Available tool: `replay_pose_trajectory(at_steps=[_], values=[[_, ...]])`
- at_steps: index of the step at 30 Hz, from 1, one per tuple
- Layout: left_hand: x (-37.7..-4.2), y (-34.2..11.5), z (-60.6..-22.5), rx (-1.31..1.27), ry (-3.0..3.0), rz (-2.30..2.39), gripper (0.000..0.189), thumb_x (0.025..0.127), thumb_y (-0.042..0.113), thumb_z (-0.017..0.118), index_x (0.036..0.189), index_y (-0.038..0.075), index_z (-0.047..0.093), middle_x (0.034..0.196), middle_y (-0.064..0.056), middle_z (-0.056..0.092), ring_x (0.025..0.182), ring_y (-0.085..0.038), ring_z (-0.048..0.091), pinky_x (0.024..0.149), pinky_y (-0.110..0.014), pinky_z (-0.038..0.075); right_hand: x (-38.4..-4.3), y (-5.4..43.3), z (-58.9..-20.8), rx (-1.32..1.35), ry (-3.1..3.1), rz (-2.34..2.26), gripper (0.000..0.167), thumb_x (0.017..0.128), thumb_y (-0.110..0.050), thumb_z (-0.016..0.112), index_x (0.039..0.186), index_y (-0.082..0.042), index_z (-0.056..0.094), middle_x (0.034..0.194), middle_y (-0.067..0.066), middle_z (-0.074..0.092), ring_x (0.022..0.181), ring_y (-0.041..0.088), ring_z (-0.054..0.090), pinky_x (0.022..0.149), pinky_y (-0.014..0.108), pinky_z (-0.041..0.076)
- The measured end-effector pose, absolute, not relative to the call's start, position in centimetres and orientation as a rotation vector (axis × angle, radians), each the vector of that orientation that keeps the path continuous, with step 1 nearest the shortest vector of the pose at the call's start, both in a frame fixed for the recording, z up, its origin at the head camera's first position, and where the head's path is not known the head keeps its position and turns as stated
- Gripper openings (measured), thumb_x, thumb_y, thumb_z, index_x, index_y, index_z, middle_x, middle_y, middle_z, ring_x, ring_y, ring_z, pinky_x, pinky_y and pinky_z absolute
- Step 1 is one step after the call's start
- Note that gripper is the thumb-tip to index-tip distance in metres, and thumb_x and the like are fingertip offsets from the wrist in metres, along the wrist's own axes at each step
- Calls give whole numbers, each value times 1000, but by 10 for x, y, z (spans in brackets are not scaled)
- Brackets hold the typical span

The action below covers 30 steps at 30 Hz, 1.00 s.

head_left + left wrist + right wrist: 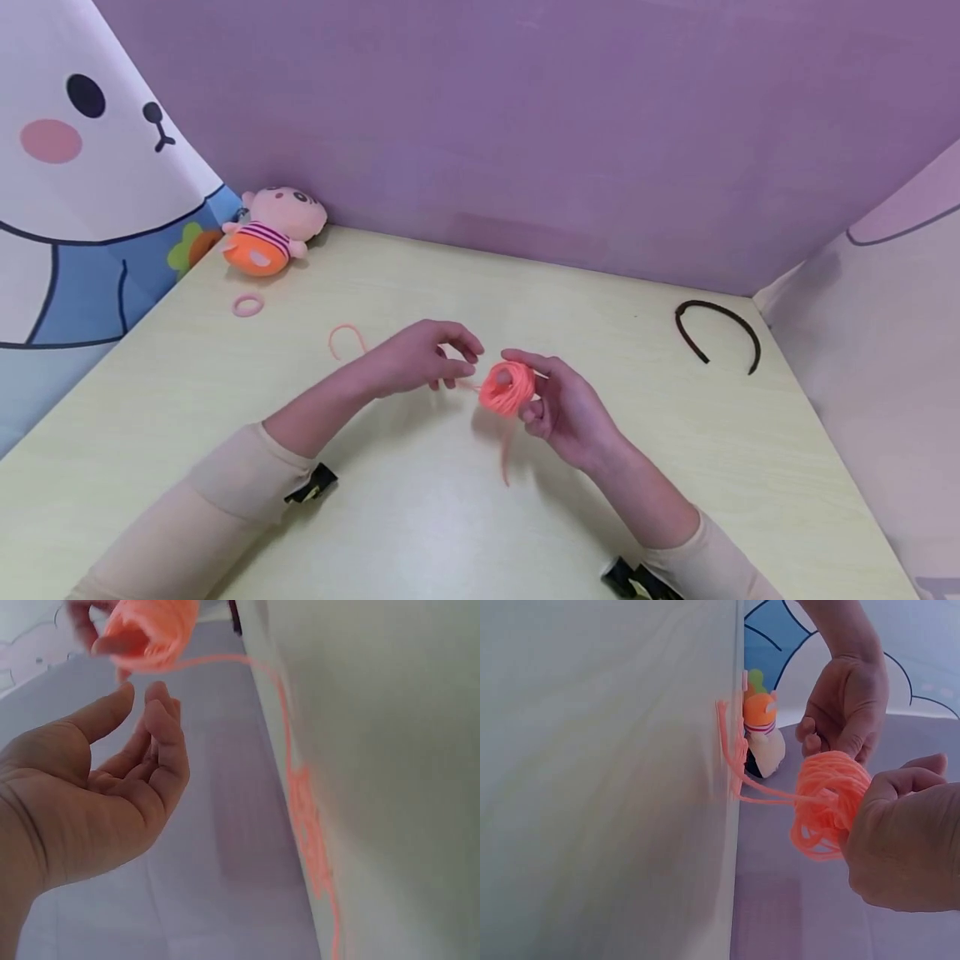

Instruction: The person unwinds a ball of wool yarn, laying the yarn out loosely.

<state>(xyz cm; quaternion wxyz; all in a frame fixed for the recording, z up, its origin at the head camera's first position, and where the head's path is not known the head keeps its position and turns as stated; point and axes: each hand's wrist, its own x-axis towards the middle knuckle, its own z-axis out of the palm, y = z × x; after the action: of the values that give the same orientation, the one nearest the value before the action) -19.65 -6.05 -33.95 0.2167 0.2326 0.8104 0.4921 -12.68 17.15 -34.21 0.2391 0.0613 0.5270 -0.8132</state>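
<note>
Plainly, right-hand fingers (pixel 534 360) hold coiled coral yarn (pixel 512 402).

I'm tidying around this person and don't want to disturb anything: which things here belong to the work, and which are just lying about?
In use:
coral yarn bundle, held in the right hand
loose yarn running from it

Lying about:
plush toy
pink ring
dark curved band
</note>
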Motion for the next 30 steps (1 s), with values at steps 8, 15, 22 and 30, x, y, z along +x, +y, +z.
replay_pose_trajectory(at_steps=[8, 15, 22, 30], values=[[-186, -47, -347, 575, 2222, 1346, 27, 90, 21, 79, 112, 10, 69, 100, -3, 68, 69, -23, 66, 65, -39, 58, -126, 172, -341, 91, 1410, -2204, 38, 107, -27, 41, 138, -11, 57, 103, 4, 61, 51, 9, 56, 48, 17, 34], [-186, -44, -349, 547, 2267, 1315, 8, 92, 13, 76, 98, 9, 71, 88, -10, 71, 64, -23, 65, 67, -46, 56, -126, 172, -342, 70, 1407, -2200, 39, 107, -28, 41, 137, -10, 57, 104, 5, 61, 51, 9, 56, 47, 17, 33], [-192, -51, -344, 508, 2335, 1336, 5, 94, 13, 73, 97, 9, 74, 89, -10, 71, 73, -29, 69, 73, -50, 55, -126, 172, -341, 121, 1437, -2219, 41, 107, -29, 40, 139, -9, 54, 101, 3, 60, 52, 10, 56, 47, 18, 34], [-196, -60, -338, 532, 2340, 1403, 12, 98, 10, 66, 108, 4, 70, 96, -16, 69, 75, -28, 66, 75, -49, 54, -128, 172, -342, 173, 1452, -2231, 42, 106, -30, 41, 141, -8, 53, 101, 1, 62, 53, 10, 56, 48, 18, 35]])
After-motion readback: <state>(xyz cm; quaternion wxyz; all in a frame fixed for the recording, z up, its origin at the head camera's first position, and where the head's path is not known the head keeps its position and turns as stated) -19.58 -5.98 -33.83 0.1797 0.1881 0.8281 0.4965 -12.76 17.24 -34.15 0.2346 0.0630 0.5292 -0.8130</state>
